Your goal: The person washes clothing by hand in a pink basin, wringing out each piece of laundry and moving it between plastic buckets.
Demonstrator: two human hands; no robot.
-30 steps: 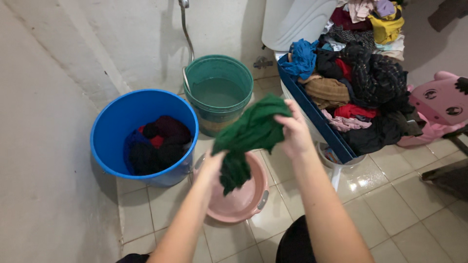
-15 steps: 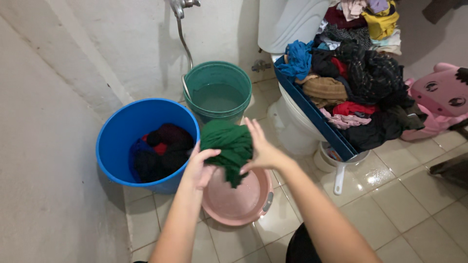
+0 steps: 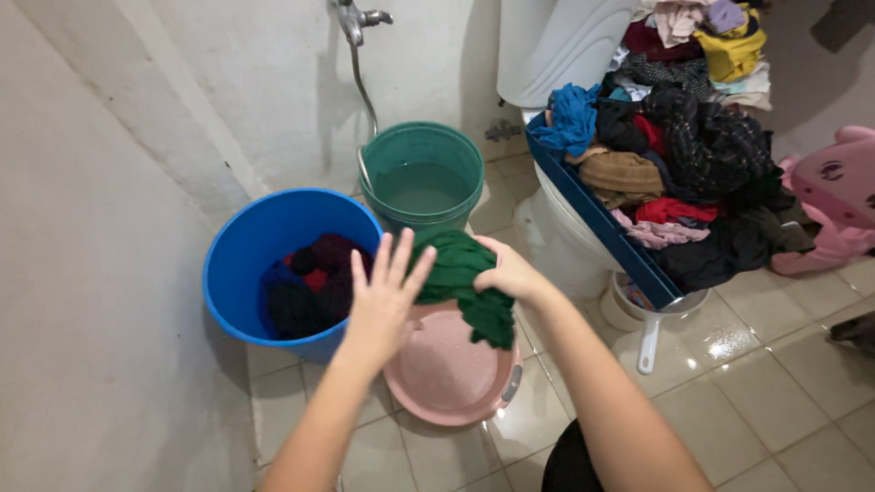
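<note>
The green cloth (image 3: 463, 278) is bunched tighter than a second ago and has moved nearer the blue bucket (image 3: 239, 251). The right hand (image 3: 510, 271) grips it; the left hand (image 3: 383, 296), fingers spread, touches its left side. It hangs above the pink basin (image 3: 428, 383).

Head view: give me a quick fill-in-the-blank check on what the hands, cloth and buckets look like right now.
1. The right hand grips a bunched green cloth above the ____ basin.
2. The left hand has its fingers ____ against the cloth.
3. The blue bucket holds dark and red ____.
4. The green bucket holds ____.

Missing words: pink; spread; clothes; water
</note>
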